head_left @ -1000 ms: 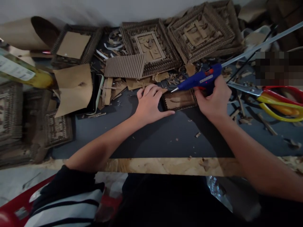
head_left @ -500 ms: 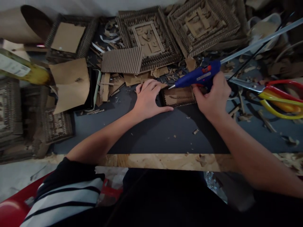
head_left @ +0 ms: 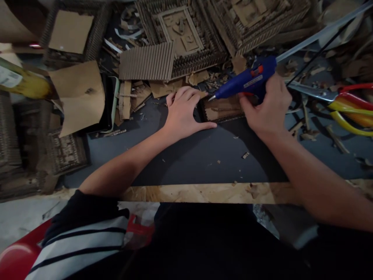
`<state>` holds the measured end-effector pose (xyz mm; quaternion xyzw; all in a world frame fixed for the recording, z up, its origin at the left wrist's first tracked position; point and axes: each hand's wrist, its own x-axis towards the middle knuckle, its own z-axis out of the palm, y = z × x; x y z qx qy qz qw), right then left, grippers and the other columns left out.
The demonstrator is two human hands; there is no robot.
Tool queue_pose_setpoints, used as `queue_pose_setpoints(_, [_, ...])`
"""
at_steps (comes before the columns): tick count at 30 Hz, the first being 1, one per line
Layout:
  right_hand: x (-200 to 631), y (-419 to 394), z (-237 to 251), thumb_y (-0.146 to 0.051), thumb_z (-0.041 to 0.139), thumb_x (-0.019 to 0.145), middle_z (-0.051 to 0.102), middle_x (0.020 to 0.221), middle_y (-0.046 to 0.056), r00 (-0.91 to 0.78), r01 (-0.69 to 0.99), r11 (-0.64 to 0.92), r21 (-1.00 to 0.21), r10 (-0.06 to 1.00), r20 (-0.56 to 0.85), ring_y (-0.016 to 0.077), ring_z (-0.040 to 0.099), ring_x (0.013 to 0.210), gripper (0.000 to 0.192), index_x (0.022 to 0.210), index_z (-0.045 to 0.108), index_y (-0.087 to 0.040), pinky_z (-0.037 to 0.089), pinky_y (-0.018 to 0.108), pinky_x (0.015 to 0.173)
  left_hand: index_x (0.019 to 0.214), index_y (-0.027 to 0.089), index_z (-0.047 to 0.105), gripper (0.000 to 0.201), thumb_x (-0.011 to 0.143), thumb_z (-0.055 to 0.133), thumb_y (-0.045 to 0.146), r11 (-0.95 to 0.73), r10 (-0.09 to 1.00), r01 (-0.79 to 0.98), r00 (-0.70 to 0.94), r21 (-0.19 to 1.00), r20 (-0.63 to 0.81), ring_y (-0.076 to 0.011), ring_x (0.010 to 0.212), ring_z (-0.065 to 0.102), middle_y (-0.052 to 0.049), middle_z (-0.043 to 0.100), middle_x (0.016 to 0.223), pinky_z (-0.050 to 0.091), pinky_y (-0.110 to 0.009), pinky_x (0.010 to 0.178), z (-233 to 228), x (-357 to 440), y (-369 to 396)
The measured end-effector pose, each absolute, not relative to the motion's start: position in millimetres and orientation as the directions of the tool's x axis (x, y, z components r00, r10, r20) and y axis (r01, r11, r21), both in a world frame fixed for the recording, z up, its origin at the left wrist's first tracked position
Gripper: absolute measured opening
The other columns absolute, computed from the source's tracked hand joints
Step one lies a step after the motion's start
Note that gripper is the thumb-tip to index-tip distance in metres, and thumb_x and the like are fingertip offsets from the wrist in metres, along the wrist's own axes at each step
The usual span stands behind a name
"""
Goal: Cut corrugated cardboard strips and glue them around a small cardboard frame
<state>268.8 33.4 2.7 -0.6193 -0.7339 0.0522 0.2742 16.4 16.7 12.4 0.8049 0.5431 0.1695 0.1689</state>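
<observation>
Gripping blue plastic glue gun (head_left: 247, 81) | right hand (head_left: 269, 111) | ridged rectangular cardboard frame (head_left: 223, 109)

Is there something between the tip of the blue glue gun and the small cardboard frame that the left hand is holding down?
Nothing visible. The glue gun in the right hand has its tip just above the small cardboard frame's upper left corner. The left hand lies beside that corner, not under the tip.

Dim, soft-focus view, edges bent by wide-angle distortion.
</observation>
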Motion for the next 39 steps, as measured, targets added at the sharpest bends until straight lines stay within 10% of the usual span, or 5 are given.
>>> queue_pose_setpoints(39, [278,41,-12,-0.029,0.058,0.088,0.066,0.128,0.019,-0.159,0.897,0.304,-0.321,0.899,0.409,0.0377,0.062,0.120,0.040,0.127,0.058,-0.020,0.051,0.056,0.101,0.139,0.027,0.062,0.088,0.069,0.080,0.078,-0.336,0.941,0.844,0.319,0.417,0.114,-0.0428,0.144,0.044,-0.014,0.063,0.142,0.027,-0.058,0.121,16,18,12])
